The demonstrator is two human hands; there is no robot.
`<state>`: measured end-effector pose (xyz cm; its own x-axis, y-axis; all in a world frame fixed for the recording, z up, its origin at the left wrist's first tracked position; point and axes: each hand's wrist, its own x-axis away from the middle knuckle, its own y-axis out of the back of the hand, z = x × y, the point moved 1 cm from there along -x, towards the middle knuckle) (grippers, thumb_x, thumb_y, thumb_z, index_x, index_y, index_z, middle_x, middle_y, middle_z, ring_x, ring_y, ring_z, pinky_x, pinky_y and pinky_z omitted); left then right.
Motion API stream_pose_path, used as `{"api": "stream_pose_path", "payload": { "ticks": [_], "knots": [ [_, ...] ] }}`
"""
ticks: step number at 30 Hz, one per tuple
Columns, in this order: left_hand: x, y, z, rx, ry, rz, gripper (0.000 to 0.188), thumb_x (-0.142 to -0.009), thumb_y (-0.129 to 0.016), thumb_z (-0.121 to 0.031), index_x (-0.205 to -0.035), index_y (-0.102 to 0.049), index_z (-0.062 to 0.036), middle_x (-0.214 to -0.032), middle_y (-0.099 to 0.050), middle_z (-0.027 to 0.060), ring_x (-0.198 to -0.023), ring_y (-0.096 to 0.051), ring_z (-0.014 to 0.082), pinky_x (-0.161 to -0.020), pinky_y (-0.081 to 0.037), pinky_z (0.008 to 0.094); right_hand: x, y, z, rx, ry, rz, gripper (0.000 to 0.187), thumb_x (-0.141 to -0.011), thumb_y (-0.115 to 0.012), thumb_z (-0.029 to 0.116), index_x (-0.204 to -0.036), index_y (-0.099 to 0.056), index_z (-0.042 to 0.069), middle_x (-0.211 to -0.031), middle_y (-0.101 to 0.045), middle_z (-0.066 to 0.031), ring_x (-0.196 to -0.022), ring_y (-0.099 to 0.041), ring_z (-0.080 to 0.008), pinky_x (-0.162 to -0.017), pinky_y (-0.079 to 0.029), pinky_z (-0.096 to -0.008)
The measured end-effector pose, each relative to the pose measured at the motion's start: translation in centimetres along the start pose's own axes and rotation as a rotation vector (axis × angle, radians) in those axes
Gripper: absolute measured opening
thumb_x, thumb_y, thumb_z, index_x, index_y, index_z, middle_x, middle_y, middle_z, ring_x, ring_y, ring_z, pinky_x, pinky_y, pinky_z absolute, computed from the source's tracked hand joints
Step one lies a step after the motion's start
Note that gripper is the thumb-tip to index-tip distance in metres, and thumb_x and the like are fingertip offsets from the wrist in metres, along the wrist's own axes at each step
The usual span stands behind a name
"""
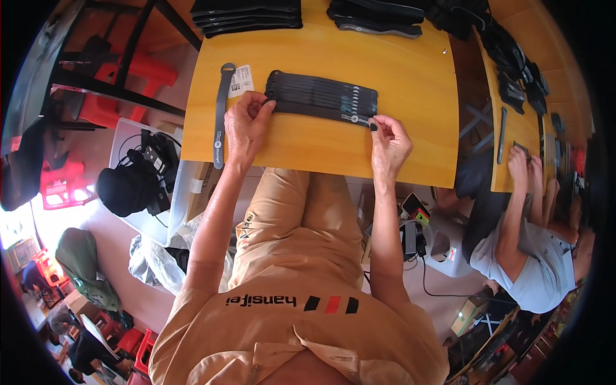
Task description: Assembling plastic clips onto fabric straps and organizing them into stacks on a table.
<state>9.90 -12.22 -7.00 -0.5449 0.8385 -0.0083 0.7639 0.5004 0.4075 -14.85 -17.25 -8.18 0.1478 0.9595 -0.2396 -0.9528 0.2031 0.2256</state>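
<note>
Tabletop (420, 96) gave passage at right; strap row (314, 95) blocked middle, lone strap (222, 115) left, black stacks (247, 19) far side.

The yellow wood-grain tabletop (321, 147) carries an overlapping row of dark straps (314, 94) near its centre, one grey ring-ended strap (220, 115) with a white label (242, 78) beside it toward nine o'clock, and black strap stacks at eleven (247, 18) and one (375, 18).
</note>
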Motion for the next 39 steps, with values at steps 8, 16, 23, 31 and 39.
{"api": "stream_pose_path", "payload": {
  "ticks": [8,16,23,31,39],
  "knots": [
    [-0.06,-0.08,-0.07,0.011,0.038,0.017,0.018,-0.077,-0.069,-0.014,-0.082,-0.061,0.0012,-0.062,-0.058,0.0042,-0.056,-0.052,0.0089,-0.056,-0.044,0.0243,-0.03,-0.02,0.07,0.026,0.004,-0.012,0.01,-0.075,-0.064,-0.009,-0.082,-0.064,-0.003,-0.074,-0.061,-0.0043,-0.062,-0.056,-0.0077,-0.057,-0.045,-0.0202],
    [-0.13,0.03,-0.32,-0.012,0.051,0.009,0.018,-0.076,-0.069,-0.014,-0.082,-0.061,0.0009,-0.062,-0.058,0.0046,-0.056,-0.052,0.0095,-0.056,-0.044,0.0246,-0.1,-0.14,0.17,0.038,0.029,-0.002,0.008,-0.076,-0.064,-0.007,-0.083,-0.064,-0.003,-0.073,-0.061,-0.0044,-0.061,-0.056,-0.008,-0.056,-0.045,-0.0205],
    [-0.22,-0.13,-0.24,-0.04,0.05,-0.001,0.02,-0.076,-0.07,-0.016,-0.083,-0.062,0.0005,-0.063,-0.06,0.006,-0.058,-0.055,0.0116,-0.058,-0.046,0.0262,-0.11,-0.1,0.42,0.1,0.032,-0.003,0.008,-0.076,-0.066,-0.005,-0.083,-0.064,-0.003,-0.072,-0.061,-0.0038,-0.059,-0.054,-0.008,-0.056,-0.045,-0.0207],
    [-0.2,-0.06,-0.56,-0.114,0.041,-0.007,0.02,-0.077,-0.069,-0.017,-0.085,-0.062,-0.0002,-0.065,-0.062,0.0077,-0.059,-0.059,0.0145,-0.06,-0.047,0.0281,-0.16,-0.3,-0.1,0.1,0.04,-0.007,0.008,-0.076,-0.066,-0.006,-0.083,-0.064,-0.002,-0.072,-0.062,-0.0054,-0.059,-0.057,-0.0095,-0.055,-0.046,-0.0215],
    [-0.44,-0.15,-0.26,-0.135,0.048,-0.001,0.021,-0.076,-0.069,-0.019,-0.084,-0.062,-0.0007,-0.066,-0.063,0.0086,-0.06,-0.06,0.0176,-0.06,-0.047,0.0299,-0.14,-0.22,0.34,0.138,0.044,0.002,0.007,-0.077,-0.065,-0.005,-0.083,-0.064,-0.002,-0.072,-0.062,-0.0061,-0.059,-0.059,-0.0106,-0.055,-0.046,-0.0224]
  ]
}}
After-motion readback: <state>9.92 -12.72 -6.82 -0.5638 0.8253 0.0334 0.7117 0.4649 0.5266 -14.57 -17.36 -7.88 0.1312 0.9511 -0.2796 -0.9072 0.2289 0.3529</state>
